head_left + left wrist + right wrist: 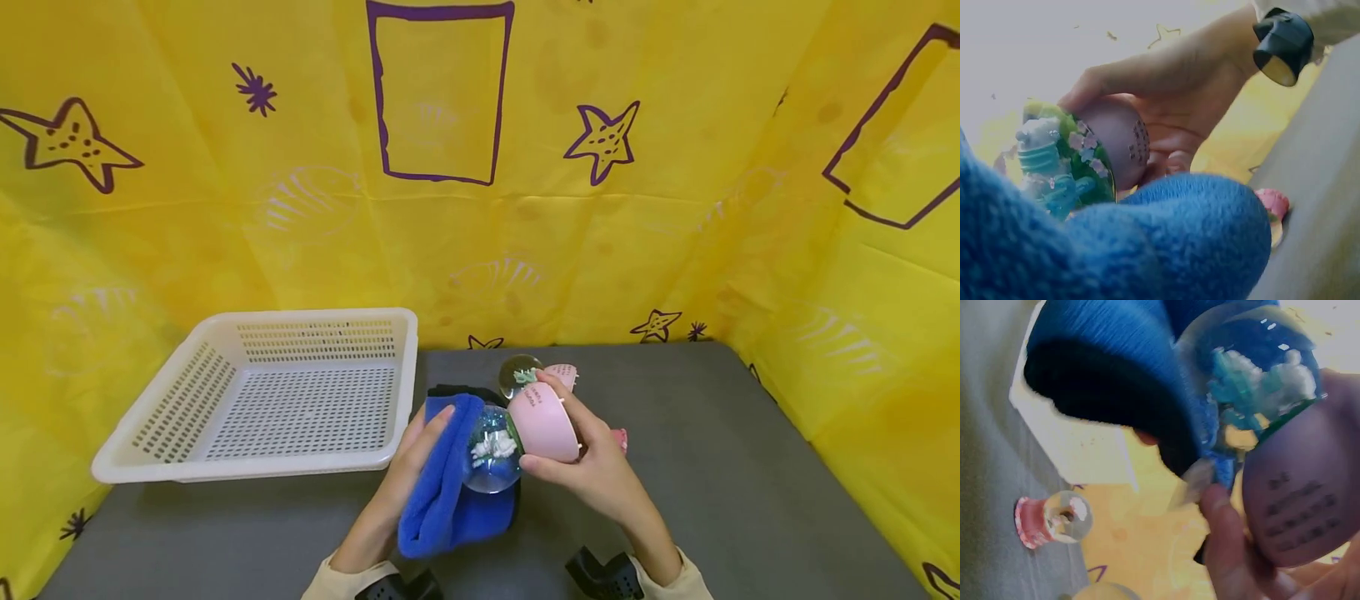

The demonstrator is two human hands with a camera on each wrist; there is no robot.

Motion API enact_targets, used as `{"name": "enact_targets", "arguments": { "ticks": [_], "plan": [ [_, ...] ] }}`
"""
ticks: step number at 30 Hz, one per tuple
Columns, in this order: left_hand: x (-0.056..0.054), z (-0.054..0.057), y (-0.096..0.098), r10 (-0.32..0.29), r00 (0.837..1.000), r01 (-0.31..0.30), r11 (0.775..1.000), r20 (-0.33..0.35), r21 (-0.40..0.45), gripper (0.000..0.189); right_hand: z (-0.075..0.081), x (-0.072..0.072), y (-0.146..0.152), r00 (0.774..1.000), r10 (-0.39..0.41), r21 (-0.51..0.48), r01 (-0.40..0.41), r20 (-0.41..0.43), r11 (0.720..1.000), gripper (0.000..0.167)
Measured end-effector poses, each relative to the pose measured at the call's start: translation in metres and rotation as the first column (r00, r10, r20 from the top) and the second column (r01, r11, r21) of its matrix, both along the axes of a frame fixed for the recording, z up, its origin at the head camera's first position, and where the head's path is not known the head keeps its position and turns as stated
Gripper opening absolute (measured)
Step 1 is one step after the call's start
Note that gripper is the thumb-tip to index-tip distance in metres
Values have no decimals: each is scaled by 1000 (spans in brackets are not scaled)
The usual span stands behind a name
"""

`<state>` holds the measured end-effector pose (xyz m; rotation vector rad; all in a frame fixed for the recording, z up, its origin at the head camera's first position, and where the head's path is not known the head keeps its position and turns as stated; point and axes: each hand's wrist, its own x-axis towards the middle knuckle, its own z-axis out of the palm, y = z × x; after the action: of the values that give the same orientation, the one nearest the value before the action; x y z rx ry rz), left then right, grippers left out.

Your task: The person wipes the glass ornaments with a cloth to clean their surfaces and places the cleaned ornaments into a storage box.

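The right hand (600, 468) curls its fingers round the pink base (543, 423) of a snow globe (491, 478) at lower centre, white figures (493, 447) inside its ball; the left hand (408, 467) grips a blue cloth (441, 508) against it. A white basket (255, 468) sits left on the counter (750, 500).

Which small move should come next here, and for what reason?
Probably the left grip should wipe the blue cloth over the held clear globe: the cloth is right beside it, and the right grip holds its pink base, leaving the globe exposed.
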<state>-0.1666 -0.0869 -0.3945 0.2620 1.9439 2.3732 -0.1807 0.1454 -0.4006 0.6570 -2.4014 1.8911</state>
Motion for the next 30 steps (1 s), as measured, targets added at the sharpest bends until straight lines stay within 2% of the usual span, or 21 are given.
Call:
{"name": "enact_targets", "arguments": {
  "ticks": [5,9,15,18,21,23,26,28,30],
  "plan": [
    [-4,-5,0,56,997,-59,997,-60,-42,18,0,-3,2,998,43,59,-45,47,997,88],
    [-8,-8,0,108,987,-120,988,-120,-98,19,-2,-5,1,995,60,78,-66,75,995,89],
    [-11,-9,-5,120,971,-157,972,-206,-175,19,-6,-6,-4,991,100,-16,-99,94,995,90],
    [-12,-8,-7,111,956,-166,968,-272,-187,18,-7,-7,-5,990,118,-72,-113,82,991,88],
    [-11,-7,-11,58,946,-128,971,-318,-204,21,-8,-7,-5,990,136,-102,-131,43,986,87],
    [-10,-5,-13,-6,944,-74,970,-330,-230,26,-9,-7,-5,990,141,-108,-140,3,984,88],
    [-7,-3,-14,-106,940,10,959,-323,-284,36,-9,-6,-6,991,123,-82,-128,-58,988,87],
    [-4,-2,-13,-136,931,15,941,-338,-339,40,-9,-5,-7,992,107,-57,-111,-74,992,87],
    [-1,-1,-11,-146,918,-13,917,-368,-398,44,-9,-3,-8,993,91,-35,-94,-75,995,87]
  ]
}}
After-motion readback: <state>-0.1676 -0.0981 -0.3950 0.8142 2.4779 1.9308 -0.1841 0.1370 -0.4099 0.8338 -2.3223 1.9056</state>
